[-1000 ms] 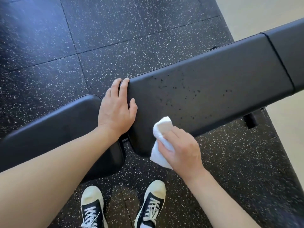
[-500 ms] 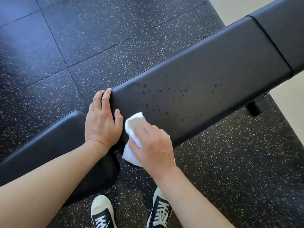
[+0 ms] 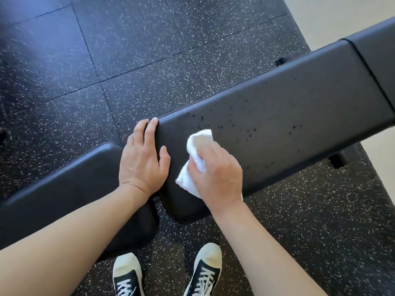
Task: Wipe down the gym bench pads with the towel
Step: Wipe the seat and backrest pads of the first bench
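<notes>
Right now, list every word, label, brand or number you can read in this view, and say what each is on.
None: no readable text in the head view.
Long bench pad: dark droplets only, no label.
Seat pad: plain black.
Towel: plain white, no tag showing.
Sneakers: white laces, no legible brand.
Floor tiles: white flecks only.

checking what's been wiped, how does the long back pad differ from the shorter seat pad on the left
The long back pad is speckled with dark droplets; the seat pad shows none. The right hand presses the white towel onto the back pad, while no towel touches the seat pad. The left hand lies flat on the back pad's end, above the gap between them. The back pad looks longer. Both are black and padded.
</notes>
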